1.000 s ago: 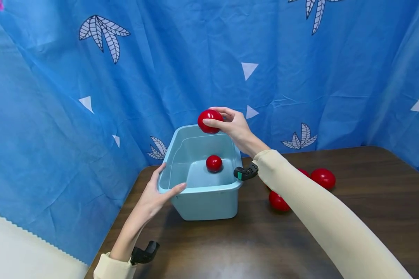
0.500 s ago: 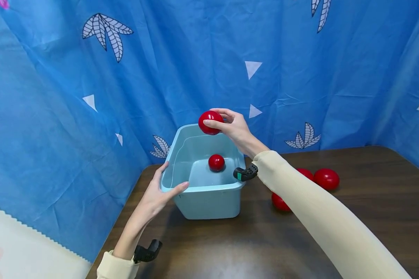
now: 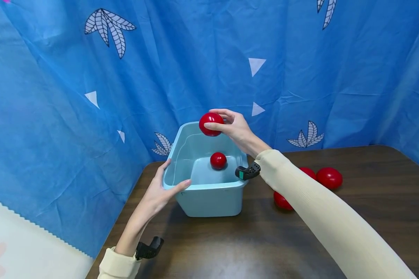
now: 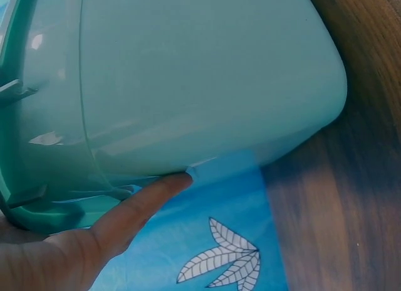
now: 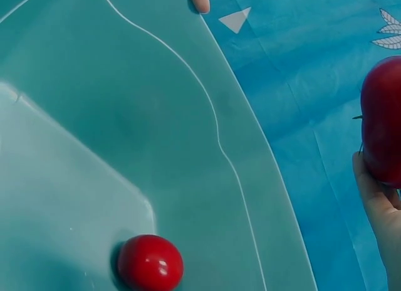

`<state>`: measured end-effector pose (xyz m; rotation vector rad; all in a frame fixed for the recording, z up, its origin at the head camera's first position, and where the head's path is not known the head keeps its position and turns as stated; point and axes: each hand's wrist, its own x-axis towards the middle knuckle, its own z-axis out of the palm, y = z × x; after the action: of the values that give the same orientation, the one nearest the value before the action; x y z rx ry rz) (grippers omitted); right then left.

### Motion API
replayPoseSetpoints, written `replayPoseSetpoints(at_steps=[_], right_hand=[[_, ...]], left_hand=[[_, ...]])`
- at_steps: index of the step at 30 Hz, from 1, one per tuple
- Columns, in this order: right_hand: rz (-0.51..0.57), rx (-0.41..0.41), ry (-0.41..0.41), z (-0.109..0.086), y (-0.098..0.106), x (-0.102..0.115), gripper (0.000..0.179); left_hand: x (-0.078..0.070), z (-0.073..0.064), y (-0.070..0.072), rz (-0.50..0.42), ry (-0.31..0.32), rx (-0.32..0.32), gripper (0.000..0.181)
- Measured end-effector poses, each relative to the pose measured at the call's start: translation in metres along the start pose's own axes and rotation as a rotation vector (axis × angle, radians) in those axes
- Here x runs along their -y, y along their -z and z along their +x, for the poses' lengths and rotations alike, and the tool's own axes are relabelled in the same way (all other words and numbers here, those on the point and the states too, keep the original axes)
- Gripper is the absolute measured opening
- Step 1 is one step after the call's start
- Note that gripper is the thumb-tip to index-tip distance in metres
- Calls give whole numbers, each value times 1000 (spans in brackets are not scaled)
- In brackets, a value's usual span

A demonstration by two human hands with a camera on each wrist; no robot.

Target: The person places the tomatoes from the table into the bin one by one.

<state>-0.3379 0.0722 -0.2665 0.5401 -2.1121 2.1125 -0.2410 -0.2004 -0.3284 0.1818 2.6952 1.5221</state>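
Observation:
My right hand [image 3: 232,126] holds a shiny red tomato [image 3: 209,117] in the air over the far part of a light blue plastic basin [image 3: 209,203]. Thin green stem bits show on this tomato [image 5: 384,115] at the right edge of the right wrist view. Another tomato [image 3: 218,160] lies on the basin floor. My left hand [image 3: 157,197] grips the basin's near left corner, thumb over the rim. In the left wrist view, one finger [image 4: 141,209] runs along the outer wall under the rim.
Several more tomatoes [image 3: 329,178] lie on the dark wooden table [image 3: 209,248] right of the basin, partly hidden by my right sleeve [image 3: 321,209]. A blue patterned curtain [image 3: 195,58] hangs right behind the table.
The head view has turned slightly, so basin and curtain sit a little further right. My right hand still holds the tomato over the basin; the left hand keeps its grip.

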Motion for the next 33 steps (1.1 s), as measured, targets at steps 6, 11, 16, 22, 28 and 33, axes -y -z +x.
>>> replayPoseSetpoints(at_steps=[6,11,16,22,28,33], right_hand=[[1,53,-6,-2,2,0,62],[52,88,-4,-3,1,3,52],[88,141,15,-4,1,10,44],[85,186,17,-10,9,14,45],[84,172,10,-25,37,14,48],[71,123,-50,-45,66,3,52]], left_hand=[[0,0,-3,-1,-6,5,105],[-2,0,-3,6,-14,3,104],[-4,-1,-3,19,-12,-7,105],[-4,-1,-4,13,-5,-7,105],[-3,-2,-5,27,-3,-6,105],[-2,-2,-1,39,-18,-9,104]])
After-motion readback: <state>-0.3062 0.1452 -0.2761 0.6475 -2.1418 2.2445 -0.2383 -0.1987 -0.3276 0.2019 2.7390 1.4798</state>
